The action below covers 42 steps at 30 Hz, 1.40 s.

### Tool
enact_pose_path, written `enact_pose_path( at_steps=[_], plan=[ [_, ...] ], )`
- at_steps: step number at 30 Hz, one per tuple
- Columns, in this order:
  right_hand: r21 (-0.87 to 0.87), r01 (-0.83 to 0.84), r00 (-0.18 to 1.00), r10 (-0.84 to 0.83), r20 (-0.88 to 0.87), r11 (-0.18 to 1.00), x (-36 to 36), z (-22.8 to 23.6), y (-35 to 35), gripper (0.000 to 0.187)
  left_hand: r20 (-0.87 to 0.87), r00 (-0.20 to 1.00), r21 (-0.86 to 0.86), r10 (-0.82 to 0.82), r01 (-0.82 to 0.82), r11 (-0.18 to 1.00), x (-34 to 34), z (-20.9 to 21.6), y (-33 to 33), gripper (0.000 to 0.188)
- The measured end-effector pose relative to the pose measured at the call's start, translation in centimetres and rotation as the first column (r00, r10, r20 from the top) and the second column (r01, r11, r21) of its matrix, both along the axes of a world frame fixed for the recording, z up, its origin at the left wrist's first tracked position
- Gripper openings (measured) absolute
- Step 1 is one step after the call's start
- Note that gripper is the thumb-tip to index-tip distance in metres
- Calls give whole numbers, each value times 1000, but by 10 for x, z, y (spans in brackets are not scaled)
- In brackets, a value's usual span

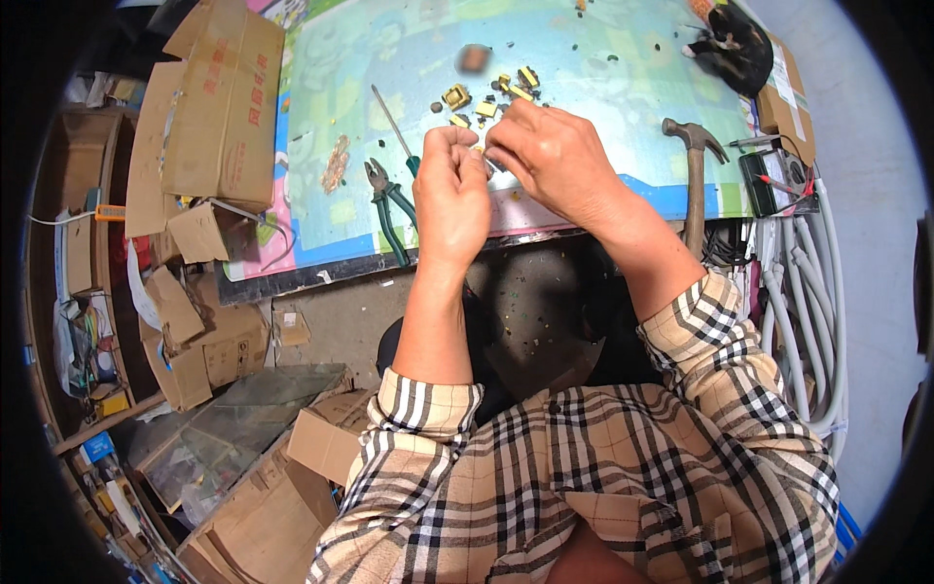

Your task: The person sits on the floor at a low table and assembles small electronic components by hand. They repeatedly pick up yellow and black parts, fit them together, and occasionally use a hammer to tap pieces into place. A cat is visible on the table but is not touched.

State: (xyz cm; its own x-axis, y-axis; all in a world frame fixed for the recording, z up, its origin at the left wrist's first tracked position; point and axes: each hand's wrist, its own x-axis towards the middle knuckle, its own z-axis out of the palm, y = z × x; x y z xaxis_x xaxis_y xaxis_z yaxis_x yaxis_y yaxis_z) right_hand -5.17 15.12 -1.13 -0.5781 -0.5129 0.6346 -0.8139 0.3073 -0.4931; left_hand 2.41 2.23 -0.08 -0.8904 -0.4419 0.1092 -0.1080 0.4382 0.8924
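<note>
My left hand (454, 200) and my right hand (556, 161) meet over the front part of the table, their fingers curled in pinches. A small dark bit shows between them, mostly hidden by the fingers; its kind cannot be made out. Just beyond lie several small yellow-and-black parts, among them a yellow block-shaped part (456, 96) and another yellow part (528, 77). Farther back is a blurred reddish-brown block (475, 59). Left of my left hand are green-handled pliers (392, 209), and a screwdriver (391, 118) whose handle is partly behind that hand.
The table (379, 58) has a colourful mat. A claw hammer (695, 170) lies right, near a meter with probes (773, 182). Copper-coloured scraps (336, 164) lie left, beside a cardboard box (219, 107). A black cat (735, 54) lies far right; grey pipes (812, 302) stand below.
</note>
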Motion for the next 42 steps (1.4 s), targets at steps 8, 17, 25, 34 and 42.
enact_pose_path(
  at_steps=[8, 17, 25, 34, 42],
  plan=[
    [-116, -51, 836, 106, 539, 992, -9, -7, 1, 9, -96, 993, -372, -62, 22, 928, 0, 9, 11, 18],
    [-349, -69, 272, 355, 894, 934, -8, -1, -2, 13, -111, 982, 473, 154, -84, 877, -3, -1, 3, 21],
    [-400, -48, 245, 399, 883, 915, -7, -5, -3, 12, -95, 986, 751, 137, -19, 659, -7, -4, -2, 30],
    [-469, 17, 291, 445, 847, 883, -14, -4, 4, 16, -195, 979, 618, -66, 175, 766, -2, 0, 4, 24],
    [-413, -136, 561, 413, 717, 901, -18, -2, 10, 15, -173, 976, 970, -132, 192, 147, 2, 0, -17, 24]
  ],
)
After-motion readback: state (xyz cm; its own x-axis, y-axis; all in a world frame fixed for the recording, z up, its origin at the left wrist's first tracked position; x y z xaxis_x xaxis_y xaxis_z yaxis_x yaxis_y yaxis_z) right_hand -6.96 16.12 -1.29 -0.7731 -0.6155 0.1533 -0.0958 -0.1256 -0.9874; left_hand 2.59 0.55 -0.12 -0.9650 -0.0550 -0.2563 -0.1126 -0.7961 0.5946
